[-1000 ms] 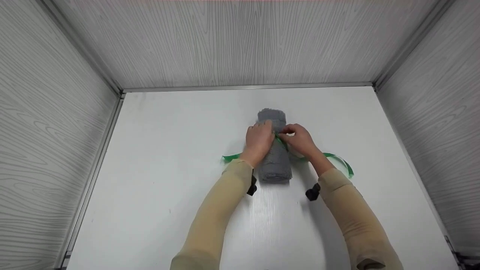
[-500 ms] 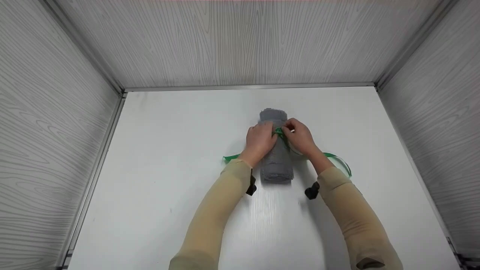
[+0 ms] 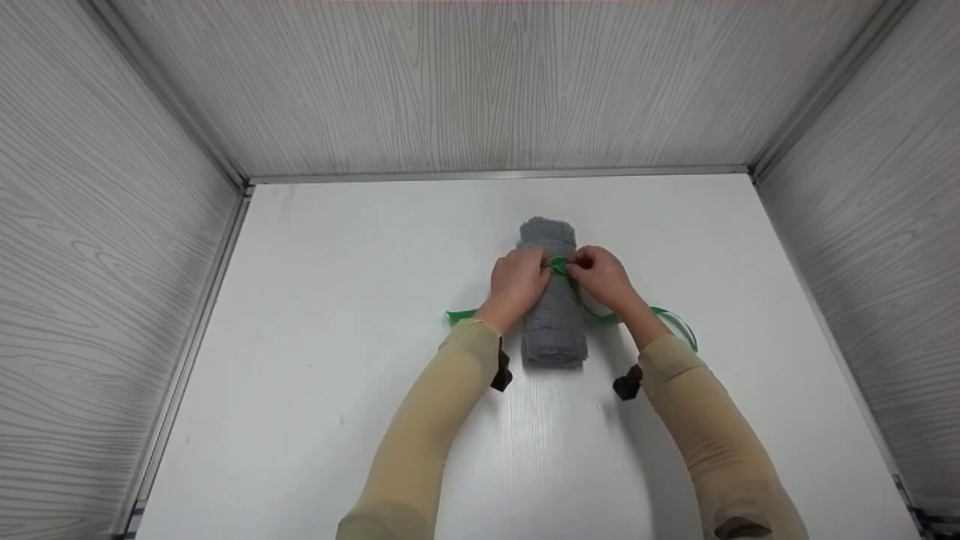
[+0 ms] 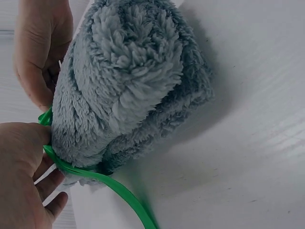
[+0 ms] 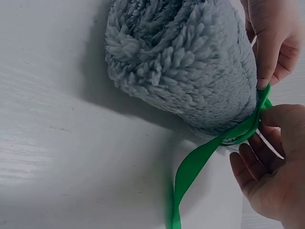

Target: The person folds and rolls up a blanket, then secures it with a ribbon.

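Note:
A grey fluffy towel (image 3: 553, 322), rolled up, lies lengthwise on the white table, its rolled end facing both wrist cameras. A green ribbon (image 3: 559, 265) passes round it and is gathered on top between both hands. My left hand (image 3: 519, 281) rests on the roll's left side, with thumb and finger pinching the ribbon. From the right, my right hand (image 3: 602, 277) pinches the ribbon between thumb and forefinger. In the right wrist view one ribbon tail (image 5: 193, 164) hangs down past the towel; another ribbon length (image 4: 116, 183) curves away in the left wrist view.
The white tabletop (image 3: 360, 262) is enclosed by a wood-grain back panel (image 3: 480, 90) and side panels. A ribbon end (image 3: 459, 316) sticks out left of the roll, and a curved tail (image 3: 679, 322) lies to the right beneath the right forearm.
My right hand rose slightly, then came back down and a little right. A green loop now shows more clearly between the hands. The left hand stays nearly in place.

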Action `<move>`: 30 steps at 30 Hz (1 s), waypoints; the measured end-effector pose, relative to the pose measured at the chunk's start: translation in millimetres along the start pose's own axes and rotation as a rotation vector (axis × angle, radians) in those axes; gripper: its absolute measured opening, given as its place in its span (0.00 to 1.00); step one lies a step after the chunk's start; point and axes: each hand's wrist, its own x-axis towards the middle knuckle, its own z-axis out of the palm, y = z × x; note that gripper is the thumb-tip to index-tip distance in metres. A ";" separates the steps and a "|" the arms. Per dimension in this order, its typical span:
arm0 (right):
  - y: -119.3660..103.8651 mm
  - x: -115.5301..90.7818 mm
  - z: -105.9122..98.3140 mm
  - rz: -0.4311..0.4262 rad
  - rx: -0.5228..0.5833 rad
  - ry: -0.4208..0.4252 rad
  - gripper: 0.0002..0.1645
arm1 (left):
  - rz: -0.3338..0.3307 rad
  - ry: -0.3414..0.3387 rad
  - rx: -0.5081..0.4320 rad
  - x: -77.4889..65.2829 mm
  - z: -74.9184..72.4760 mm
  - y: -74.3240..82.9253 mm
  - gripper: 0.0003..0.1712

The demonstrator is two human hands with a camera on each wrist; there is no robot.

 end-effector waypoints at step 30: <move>3.4 5.6 -14.1 0.015 0.323 0.142 0.16 | -0.037 -0.046 -0.052 -1.8 -0.5 -3.0 0.09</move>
